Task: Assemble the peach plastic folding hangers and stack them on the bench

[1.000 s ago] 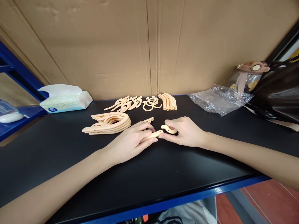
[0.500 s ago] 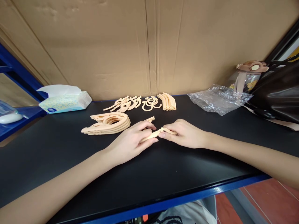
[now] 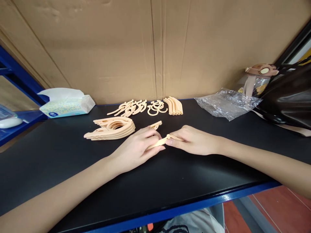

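Beige plastic hanger parts lie about the black table. My left hand [image 3: 137, 147] is closed around a hanger arm [image 3: 160, 142], and another end of the piece sticks out past its fingers. From the right, my right hand [image 3: 196, 141] pinches a thin curved part at the joint of the same hanger between thumb and fingers. Most of what each hand grips is hidden. Left of the hands rests a stack of folded hanger pieces [image 3: 109, 133]. Behind it are loose curved arms [image 3: 128, 108], a few hooks [image 3: 156, 108] and a row of hanger arms [image 3: 174, 106].
A tissue pack [image 3: 66, 103] stands at the back left. Crumpled clear plastic [image 3: 225, 105], a drinking bottle [image 3: 257, 81] and a dark bag [image 3: 289, 94] are at the right. A cardboard sheet [image 3: 109, 48] backs the table [image 3: 145, 191].
The hanger has turned slightly between my hands, and the thin part in my right hand shows less of its curve. Both hands keep their grip; the other parts lie as before.
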Motion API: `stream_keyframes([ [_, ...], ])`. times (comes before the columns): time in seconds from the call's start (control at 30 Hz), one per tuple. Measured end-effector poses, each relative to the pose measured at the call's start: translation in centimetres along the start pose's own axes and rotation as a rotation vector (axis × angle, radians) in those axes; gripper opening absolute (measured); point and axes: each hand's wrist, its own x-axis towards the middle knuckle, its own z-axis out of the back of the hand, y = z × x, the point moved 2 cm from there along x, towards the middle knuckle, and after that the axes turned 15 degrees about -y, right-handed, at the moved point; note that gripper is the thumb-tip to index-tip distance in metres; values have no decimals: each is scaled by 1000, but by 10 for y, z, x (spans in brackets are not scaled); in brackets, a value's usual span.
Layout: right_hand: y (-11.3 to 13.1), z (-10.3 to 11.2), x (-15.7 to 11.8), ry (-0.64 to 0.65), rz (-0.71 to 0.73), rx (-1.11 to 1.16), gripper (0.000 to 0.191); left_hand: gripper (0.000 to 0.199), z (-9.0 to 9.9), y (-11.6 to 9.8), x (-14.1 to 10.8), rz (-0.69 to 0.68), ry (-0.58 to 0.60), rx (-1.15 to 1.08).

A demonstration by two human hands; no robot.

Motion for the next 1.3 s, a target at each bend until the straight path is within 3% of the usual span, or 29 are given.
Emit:
stream_keyframes([
  [0.3,-1,-2,0,-56,-16,22,47,22,-1,4,0,-22,-7,26],
  [0.7,1,0,0,11,-3,-47,48,21,-2,1,-1,-68,1,62],
  [1.3,-1,-2,-3,44,121,-345,52,24,-2,4,-1,-114,40,106],
])
